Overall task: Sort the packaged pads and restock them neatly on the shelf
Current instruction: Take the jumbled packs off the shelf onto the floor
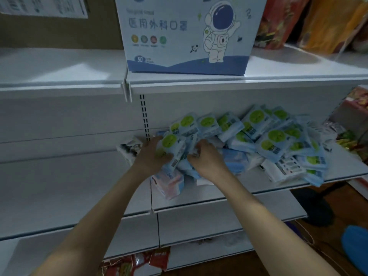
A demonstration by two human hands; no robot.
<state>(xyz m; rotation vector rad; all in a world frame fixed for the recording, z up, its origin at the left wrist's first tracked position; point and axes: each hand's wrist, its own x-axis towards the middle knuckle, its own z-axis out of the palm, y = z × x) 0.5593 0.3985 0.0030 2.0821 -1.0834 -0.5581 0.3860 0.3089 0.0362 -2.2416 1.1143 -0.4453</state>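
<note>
A jumbled heap of pad packs (264,136), light blue with round green labels, covers the right half of the white middle shelf (79,186). My left hand (151,156) grips the left side of one green-labelled pack (172,145) at the heap's left end. My right hand (207,158) is closed on blue packs right beside it. A pink and blue pack (169,183) lies below my hands near the shelf's front edge. White packs with printed backs (282,169) lie at the heap's front right.
A large blue and white mask box with an astronaut (187,34) stands on the upper shelf. A small black-and-white printed pack (130,149) sits left of my left hand. Colourful snack bags (350,136) crowd the right. Red packets (139,263) lie on the bottom shelf.
</note>
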